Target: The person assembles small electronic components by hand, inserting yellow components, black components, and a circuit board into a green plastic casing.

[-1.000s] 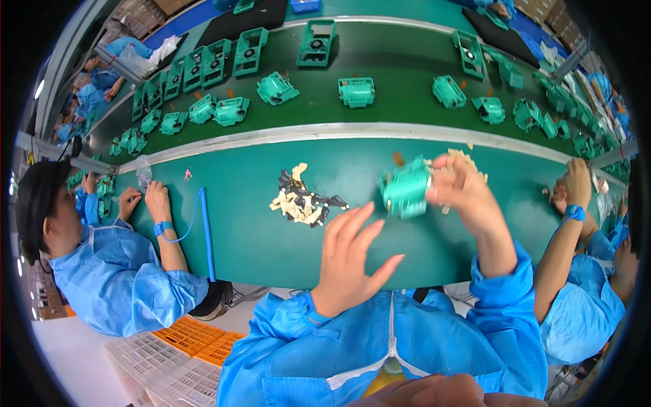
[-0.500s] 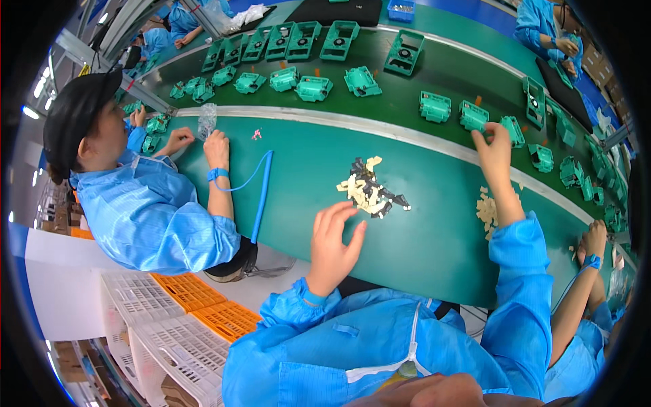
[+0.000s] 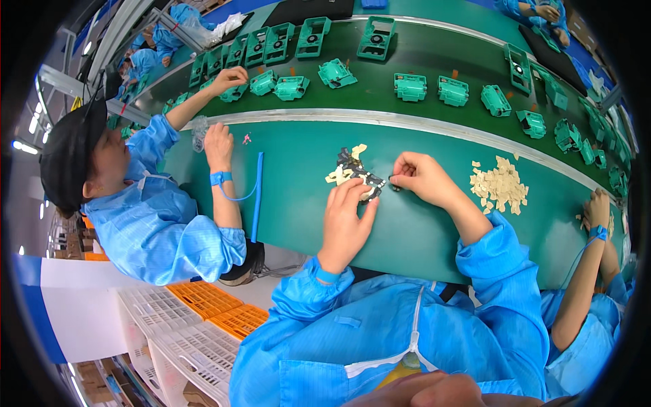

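On the green worktop in front of me lies a loose pile of small black and cream parts [image 3: 347,164]. My left hand [image 3: 344,227] rests at the pile's near edge, thumb and fingers apart around a few pieces; I see nothing firmly gripped. Just right of the pile, my right hand [image 3: 426,180] pinches a small black part [image 3: 395,186] between thumb and fingertips; its exact kind is too small to make out. A heap of cream, flat, tape-like pieces [image 3: 500,186] lies to the right of that hand.
Beyond a pale rail [image 3: 380,121], green housings [image 3: 410,87] line the dark green conveyor [image 3: 380,71]. A co-worker [image 3: 156,203] sits at left, one arm reaching over the belt, near a blue coiled cord [image 3: 258,197]. Another person's forearms [image 3: 583,271] are at right. Crates [image 3: 210,305] stand lower left.
My right hand has come back from a housing on the belt to beside the pile and closed on a black part. My left hand has moved onto the pile. The co-worker's arm now reaches over the belt.
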Demonstrator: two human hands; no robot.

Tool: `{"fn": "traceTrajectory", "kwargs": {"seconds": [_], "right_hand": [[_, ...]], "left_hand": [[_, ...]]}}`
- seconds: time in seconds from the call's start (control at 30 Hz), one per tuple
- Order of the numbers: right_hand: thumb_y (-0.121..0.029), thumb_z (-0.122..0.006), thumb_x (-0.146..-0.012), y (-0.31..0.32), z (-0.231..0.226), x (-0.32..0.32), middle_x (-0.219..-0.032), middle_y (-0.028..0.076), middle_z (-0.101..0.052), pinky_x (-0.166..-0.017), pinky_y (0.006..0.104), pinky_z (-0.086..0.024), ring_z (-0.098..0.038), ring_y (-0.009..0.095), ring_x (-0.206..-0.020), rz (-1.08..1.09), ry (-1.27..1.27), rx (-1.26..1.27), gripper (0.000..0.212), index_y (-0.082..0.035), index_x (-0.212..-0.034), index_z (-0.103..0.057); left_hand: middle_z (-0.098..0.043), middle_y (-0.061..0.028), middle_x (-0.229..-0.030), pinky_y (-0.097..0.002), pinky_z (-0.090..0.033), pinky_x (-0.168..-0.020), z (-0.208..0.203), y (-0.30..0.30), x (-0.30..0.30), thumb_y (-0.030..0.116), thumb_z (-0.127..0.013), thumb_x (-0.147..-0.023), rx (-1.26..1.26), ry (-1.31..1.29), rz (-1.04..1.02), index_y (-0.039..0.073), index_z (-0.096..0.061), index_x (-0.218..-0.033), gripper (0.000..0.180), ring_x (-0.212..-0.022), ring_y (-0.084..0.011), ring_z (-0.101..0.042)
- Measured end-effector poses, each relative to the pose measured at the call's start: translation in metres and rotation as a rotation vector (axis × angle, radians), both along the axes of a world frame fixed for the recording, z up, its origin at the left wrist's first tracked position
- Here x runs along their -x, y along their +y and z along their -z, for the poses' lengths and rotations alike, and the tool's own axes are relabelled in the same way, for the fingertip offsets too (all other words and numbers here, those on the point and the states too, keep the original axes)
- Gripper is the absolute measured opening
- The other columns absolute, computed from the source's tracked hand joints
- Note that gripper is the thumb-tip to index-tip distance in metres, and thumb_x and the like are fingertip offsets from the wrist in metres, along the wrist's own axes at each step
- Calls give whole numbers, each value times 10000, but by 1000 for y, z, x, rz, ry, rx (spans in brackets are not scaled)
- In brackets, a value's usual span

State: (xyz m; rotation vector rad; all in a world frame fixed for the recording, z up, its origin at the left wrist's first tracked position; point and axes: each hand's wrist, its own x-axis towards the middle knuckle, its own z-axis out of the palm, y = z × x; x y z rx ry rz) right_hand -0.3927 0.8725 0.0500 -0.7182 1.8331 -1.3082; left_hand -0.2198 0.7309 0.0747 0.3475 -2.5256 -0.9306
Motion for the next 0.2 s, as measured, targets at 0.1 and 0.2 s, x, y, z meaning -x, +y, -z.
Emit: {"fn": "traceTrajectory", "kwargs": {"seconds": [0.1, 0.2], "right_hand": [[-77, -740, -904, 4, -2, -9, -809, 20, -676, -693, 232, -503, -628, 92, -732, 165, -108, 183, 99, -41, -933, -653], [-94, -727, -917, 11, -10, -14, -843, 42, -689, -738, 257, -516, -652, 127, -796, 203, -270, 309, 103, -55, -981, -657]], "left_hand": [[-655, -161, -1244, -389, -526, -911, -2, 10, 15, 140, -736, -912, -247, -53, 12, 13, -638, -1215, 342, -1103, -293, -644], [-645, -180, -1293, -351, -559, -916, 3, 16, 32, 182, -672, -987, -844, -99, 72, 12, -539, -1385, 452, -1121, -296, -675]]}}
